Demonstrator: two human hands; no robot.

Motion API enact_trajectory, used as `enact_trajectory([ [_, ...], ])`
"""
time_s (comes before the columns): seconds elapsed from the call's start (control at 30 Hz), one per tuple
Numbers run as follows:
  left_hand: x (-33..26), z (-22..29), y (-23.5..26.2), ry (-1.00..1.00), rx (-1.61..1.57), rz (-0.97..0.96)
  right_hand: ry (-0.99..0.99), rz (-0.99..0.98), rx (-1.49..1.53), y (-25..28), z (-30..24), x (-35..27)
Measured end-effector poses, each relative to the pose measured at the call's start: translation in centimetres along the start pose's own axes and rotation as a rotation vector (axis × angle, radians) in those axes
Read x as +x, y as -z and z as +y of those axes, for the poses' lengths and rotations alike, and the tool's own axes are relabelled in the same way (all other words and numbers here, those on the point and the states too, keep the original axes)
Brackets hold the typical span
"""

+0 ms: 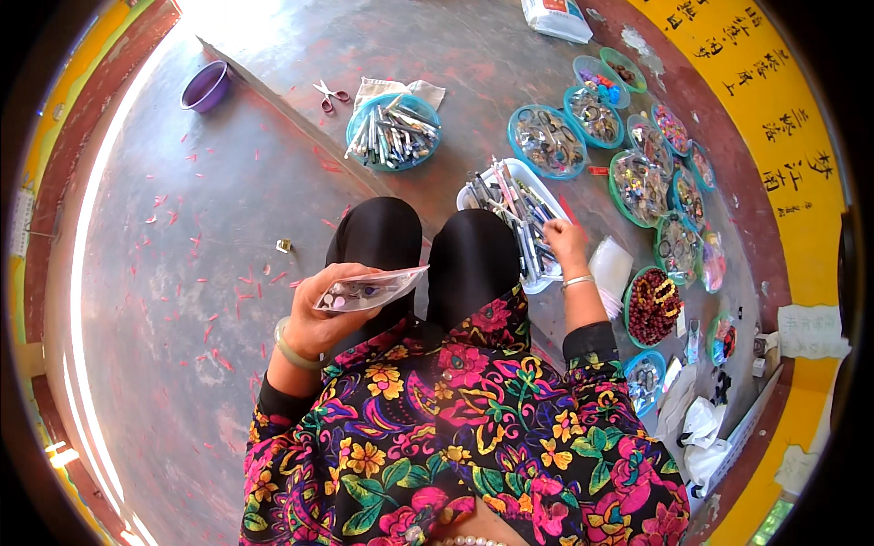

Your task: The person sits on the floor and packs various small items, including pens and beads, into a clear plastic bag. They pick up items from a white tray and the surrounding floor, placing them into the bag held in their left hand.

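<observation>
My left hand (339,289) is closed round a clear plastic zip bag (369,291), held above my left thigh. Small dark and pinkish pieces show through the plastic. At the right, my right hand (568,244) is over the near right side of a white plastic basket (543,285) full of pens (514,202). Its fingers are drawn together, and whatever is between them is too small to make out. The basket stands on the floor just beyond and beside my right knee.
A blue basket (426,164) of pens stands ahead, with scissors (330,96) beside it. Several colourful baskets (546,173) of bagged small goods line the right. A purple basin (206,87) sits far left. Red scraps litter the floor (182,300).
</observation>
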State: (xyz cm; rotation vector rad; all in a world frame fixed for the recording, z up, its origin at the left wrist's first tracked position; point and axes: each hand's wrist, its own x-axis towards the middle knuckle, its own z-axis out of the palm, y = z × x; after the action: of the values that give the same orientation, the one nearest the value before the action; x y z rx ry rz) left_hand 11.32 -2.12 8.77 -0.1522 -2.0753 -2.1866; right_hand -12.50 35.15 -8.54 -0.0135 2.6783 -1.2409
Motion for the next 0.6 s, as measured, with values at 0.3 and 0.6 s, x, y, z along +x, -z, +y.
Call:
enact_trajectory([
  [0.3,0.2,0.3,-0.1,-0.009,0.026,0.011,0.035,0.083,-0.414,-5.0,3.2,-0.4],
  [0.6,0.0,0.3,0.0,-0.004,0.053,0.023,0.010,0.101,-0.465,-5.5,1.8,-0.8],
])
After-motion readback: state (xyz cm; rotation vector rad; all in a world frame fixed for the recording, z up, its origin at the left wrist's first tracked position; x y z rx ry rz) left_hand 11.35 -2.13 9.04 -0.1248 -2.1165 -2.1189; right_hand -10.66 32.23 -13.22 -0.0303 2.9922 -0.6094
